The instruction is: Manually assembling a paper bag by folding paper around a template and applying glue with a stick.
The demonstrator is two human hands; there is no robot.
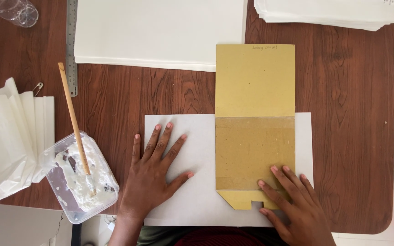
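Your left hand lies flat, fingers spread wide, on the white sheet at the table's near edge. Your right hand presses the lower end of the brown card template, fingers slightly apart, gripping nothing. The template lies half on the sheet and half toward the far edge. A glue tub with a stick sits near the left edge.

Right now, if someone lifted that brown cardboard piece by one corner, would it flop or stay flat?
The cardboard piece would probably stay fairly flat: its edges look straight and board-thick. It might bend at the crease across its middle. It likely slides easily on the white sheet, perhaps why the right hand presses it.
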